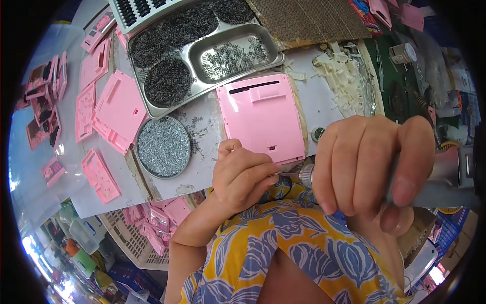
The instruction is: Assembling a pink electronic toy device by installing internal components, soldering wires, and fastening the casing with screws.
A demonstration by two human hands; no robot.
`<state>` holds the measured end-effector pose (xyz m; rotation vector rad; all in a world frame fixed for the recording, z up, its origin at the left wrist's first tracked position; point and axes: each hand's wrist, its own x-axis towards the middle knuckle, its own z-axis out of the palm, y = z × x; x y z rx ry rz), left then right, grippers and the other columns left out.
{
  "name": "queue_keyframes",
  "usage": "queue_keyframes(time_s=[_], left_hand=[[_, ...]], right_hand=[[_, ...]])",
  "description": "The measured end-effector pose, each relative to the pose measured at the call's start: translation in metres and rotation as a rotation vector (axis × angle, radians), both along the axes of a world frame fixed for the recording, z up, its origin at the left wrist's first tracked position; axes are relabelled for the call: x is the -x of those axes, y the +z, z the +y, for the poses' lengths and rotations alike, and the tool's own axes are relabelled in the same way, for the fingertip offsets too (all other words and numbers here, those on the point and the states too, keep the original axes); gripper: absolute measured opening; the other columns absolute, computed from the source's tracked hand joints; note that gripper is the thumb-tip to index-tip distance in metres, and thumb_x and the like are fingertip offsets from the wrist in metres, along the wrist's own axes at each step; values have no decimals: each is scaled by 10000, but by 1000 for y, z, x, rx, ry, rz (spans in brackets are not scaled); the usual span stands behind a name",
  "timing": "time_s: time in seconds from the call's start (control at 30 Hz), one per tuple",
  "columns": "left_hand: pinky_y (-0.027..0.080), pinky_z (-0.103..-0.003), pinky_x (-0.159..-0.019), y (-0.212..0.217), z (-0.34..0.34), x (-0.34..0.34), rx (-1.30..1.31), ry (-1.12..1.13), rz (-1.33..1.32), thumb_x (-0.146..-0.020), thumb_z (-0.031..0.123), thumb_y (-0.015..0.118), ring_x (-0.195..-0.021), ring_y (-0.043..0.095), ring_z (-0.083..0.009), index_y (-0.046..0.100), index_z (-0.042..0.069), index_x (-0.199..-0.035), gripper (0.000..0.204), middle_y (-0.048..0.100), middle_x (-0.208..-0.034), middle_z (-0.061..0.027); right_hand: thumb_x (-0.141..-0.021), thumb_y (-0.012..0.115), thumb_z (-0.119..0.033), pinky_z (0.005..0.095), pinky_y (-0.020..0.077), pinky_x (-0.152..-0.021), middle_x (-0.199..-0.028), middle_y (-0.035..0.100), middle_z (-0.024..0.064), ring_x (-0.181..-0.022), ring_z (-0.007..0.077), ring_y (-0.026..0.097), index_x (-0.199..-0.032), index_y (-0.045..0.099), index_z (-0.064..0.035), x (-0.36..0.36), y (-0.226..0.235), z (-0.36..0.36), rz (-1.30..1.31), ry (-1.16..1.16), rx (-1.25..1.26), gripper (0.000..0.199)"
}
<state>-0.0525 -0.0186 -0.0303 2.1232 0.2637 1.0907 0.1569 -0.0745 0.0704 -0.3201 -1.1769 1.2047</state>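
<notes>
nearest the camera, the right hand (pixel 372 167) is wrapped around a power screwdriver (pixel 307 176), its tip aimed at the left hand (pixel 242 175), whose fingers are pinched together there, perhaps on something too small to make out. the pink panel (pixel 260 119) lies flat on the table (pixel 124 175) just beyond the left hand; a slipping tip could prick those fingers or scratch the panel.

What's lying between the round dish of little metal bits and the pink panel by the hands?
In the head view, a scatter of small dark spring-like pieces lies on the white tabletop between dish and pink panel.
</notes>
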Motion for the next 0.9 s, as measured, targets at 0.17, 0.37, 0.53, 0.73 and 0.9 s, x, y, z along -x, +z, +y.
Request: queue_keyframes(time_s=[0.17,0.37,0.53,0.73,0.9], left_hand=[[394,-373,-734,-7,-4,-3,31,8,-74,-700,117,852,-739,608,-182,701,76,-972,314,677,-889,-35],[402,-368,-728,-3,3,1,-52,19,-59,-674,146,873,-708,607,-190,701,73,-955,337,660,-863,-38],[419,-361,-736,5,7,-5,-105,-19,-21,-655,153,886,-704,612,-186,699,72,-951,359,655,-856,-36],[427,-354,-749,-8,-2,-8,-120,50,-58,-659,149,887,-695,610,-176,699,83,-909,319,646,-837,-31],[448,-346,-641,0,17,-13,9,-88,-12,-697,101,854,-686,612,-219,687,57,-852,232,646,-820,-62]], right_hand=[[-892,782,-112,317,584,-546,-709,652,42,-540,131,608,-1043,540,-110,17,0,-5,55,-124,69,285],[-904,774,-131,311,579,-533,-698,641,30,-529,124,598,-1040,537,-114,14,-4,0,43,-68,74,274],[-920,757,-129,302,570,-532,-726,648,25,-558,116,609,-1045,528,-123,6,1,-5,32,-84,11,261],[-932,756,-162,301,566,-560,-712,634,17,-547,111,594,-1038,519,-119,17,-7,-10,-11,-169,69,263],[-929,763,-205,295,548,-573,-665,603,8,-515,107,564,-1032,520,-127,3,-9,-20,-77,-221,140,274]])
